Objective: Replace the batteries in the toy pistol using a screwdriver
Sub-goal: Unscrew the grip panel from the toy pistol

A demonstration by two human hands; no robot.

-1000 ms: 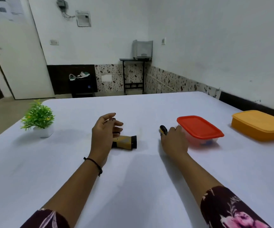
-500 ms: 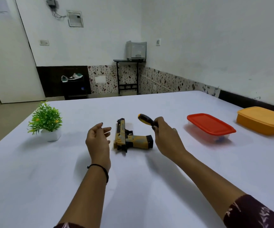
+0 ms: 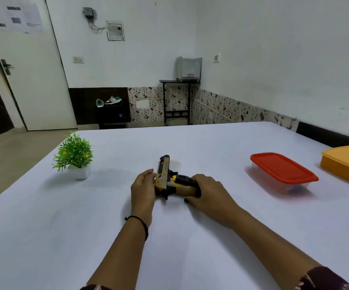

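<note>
A yellow and black toy pistol lies flat on the white table, barrel pointing away and grip to the right. My left hand touches the pistol's left side with its fingertips near the slide. My right hand grips a screwdriver with a black and yellow handle, held over the pistol's grip. The screwdriver's tip is hidden behind the handle and pistol.
A small potted green plant stands at the left. A clear box with a red lid and an orange box sit to the right. Beyond the table's far edge are a door, a stand and a printer.
My right hand has brought the screwdriver down from above onto the pistol's grip. My left hand has closed in against the pistol's left side.
</note>
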